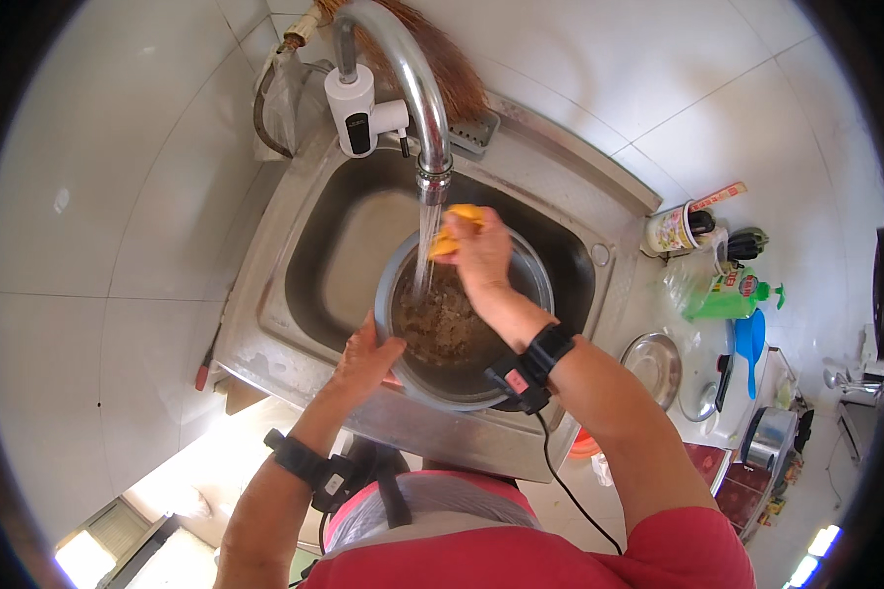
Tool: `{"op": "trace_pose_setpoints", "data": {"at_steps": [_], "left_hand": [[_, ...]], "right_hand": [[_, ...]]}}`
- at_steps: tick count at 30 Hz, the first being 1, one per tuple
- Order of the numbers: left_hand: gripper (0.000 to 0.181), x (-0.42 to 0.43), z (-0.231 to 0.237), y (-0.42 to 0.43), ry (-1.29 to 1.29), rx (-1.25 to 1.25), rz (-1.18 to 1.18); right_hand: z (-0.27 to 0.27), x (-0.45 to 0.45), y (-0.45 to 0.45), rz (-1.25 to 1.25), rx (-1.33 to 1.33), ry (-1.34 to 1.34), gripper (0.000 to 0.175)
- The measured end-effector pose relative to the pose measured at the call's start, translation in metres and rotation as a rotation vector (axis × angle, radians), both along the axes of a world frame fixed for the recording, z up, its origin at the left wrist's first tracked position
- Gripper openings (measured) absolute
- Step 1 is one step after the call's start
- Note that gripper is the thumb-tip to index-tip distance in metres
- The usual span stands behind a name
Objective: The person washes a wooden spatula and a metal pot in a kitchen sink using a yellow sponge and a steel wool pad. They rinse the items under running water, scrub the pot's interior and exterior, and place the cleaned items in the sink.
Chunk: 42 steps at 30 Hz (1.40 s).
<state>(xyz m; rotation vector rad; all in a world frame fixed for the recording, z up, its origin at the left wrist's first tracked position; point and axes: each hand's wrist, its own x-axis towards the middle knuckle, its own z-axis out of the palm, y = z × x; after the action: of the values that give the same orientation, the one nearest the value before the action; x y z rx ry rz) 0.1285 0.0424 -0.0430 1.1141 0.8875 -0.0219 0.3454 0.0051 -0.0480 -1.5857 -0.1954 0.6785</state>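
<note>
A round metal pot (pixel 449 324) with a pale grey rim rests tilted in the stainless-steel sink (pixel 361 243). Its inside looks brown and stained, with murky water at the bottom. My left hand (pixel 368 353) grips the rim on the near left side, thumb over the edge. In my right hand (pixel 482 250) is a yellow cloth or sponge (pixel 443 243), slightly blurred, above the far part of the pot. Water streams from the curved chrome faucet (pixel 433 177) past the yellow piece into the pot.
A white faucet heater unit (pixel 353 110) stands behind the sink, with a straw broom (pixel 442 66) beside it. On the right counter are a patterned cup (pixel 670 230), a green soap bottle (pixel 729 294), a blue scoop (pixel 750 339), a metal dish (pixel 652 368) and a glass lid (pixel 700 397).
</note>
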Motion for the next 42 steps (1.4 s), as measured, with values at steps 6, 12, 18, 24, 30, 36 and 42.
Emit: {"op": "trace_pose_setpoints", "data": {"at_steps": [6, 12, 18, 24, 30, 36, 42], "left_hand": [[0.06, 0.002, 0.004, 0.001, 0.073, 0.082, -0.01], [0.057, 0.004, 0.003, 0.001, 0.102, 0.057, 0.011], [0.051, 0.003, 0.003, -0.001, 0.084, 0.006, 0.052], [0.053, 0.005, 0.004, 0.0, 0.074, -0.023, 0.056], [0.058, 0.002, -0.006, 0.002, 0.089, -0.015, -0.008], [0.055, 0.001, -0.007, 0.005, 0.122, -0.006, -0.03], [0.051, 0.002, -0.006, 0.003, 0.086, -0.039, 0.086]], "right_hand": [[-0.063, 0.01, -0.088, 0.519, -0.704, -0.97, 0.02], [-0.05, 0.025, -0.088, 1.315, -1.14, -0.796, 0.022], [0.007, 0.108, -0.123, 1.348, -0.574, -1.352, 0.009], [0.026, -0.001, -0.188, 1.378, -0.51, -0.84, 0.022], [-0.014, -0.04, -0.09, 1.077, -0.405, -0.18, 0.024], [-0.081, -0.007, -0.1, 1.158, -0.928, -0.756, 0.027], [-0.029, -0.005, -0.12, 0.903, -0.652, -0.478, 0.033]]}}
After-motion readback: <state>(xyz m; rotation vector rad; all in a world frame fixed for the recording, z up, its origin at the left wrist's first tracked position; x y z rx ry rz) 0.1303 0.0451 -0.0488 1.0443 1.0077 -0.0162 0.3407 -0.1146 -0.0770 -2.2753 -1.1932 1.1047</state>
